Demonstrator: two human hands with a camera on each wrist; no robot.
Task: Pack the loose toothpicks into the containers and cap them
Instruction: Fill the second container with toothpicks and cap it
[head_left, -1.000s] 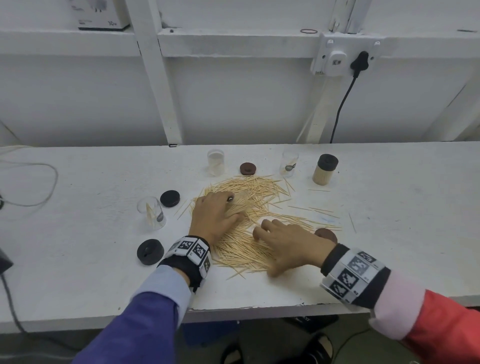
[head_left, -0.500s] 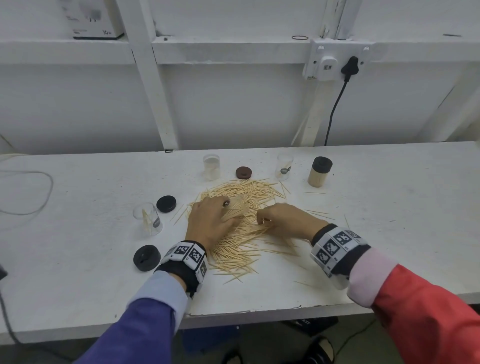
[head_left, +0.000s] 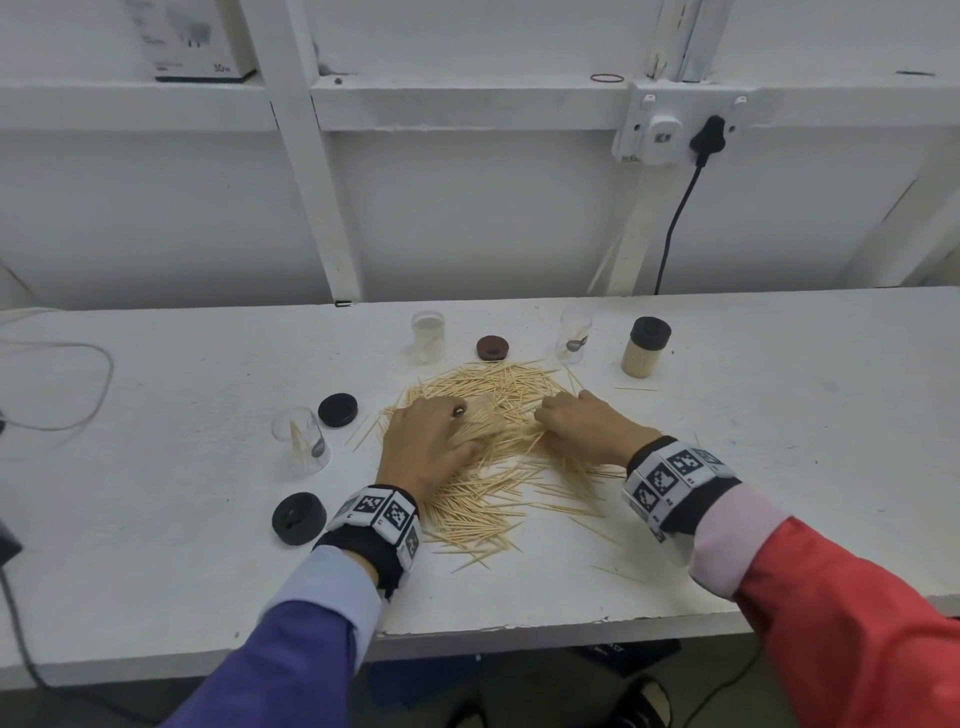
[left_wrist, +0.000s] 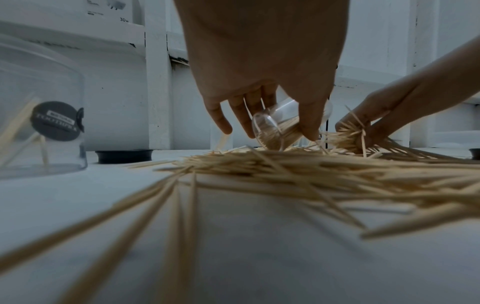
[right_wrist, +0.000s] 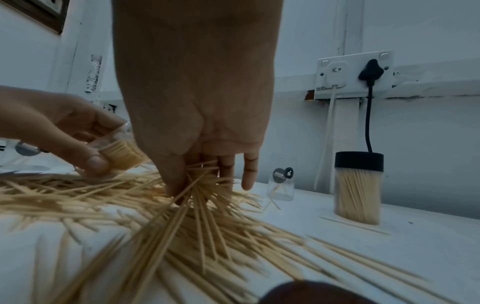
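A big pile of loose toothpicks (head_left: 493, 483) lies on the white table (head_left: 779, 441). My left hand (head_left: 441, 431) rests on the pile and grips a small clear container (left_wrist: 275, 131), tipped on its side and partly filled with toothpicks. My right hand (head_left: 558, 418) is just to its right, with its fingers curled round a bunch of toothpicks (right_wrist: 205, 185) at the top of the pile. A full container with a black cap (head_left: 644, 348) stands at the back right.
Clear open containers stand at the left (head_left: 301, 439), back middle (head_left: 428, 338) and back right (head_left: 573, 335). Two black caps (head_left: 337, 409) (head_left: 298, 518) lie to the left and a brown cap (head_left: 492, 347) at the back. A wall socket with a black cable (head_left: 675, 218) is behind.
My right hand has moved from the near side of the pile up and left toward my left hand and has gathered toothpicks. The left hand has stayed on the pile.
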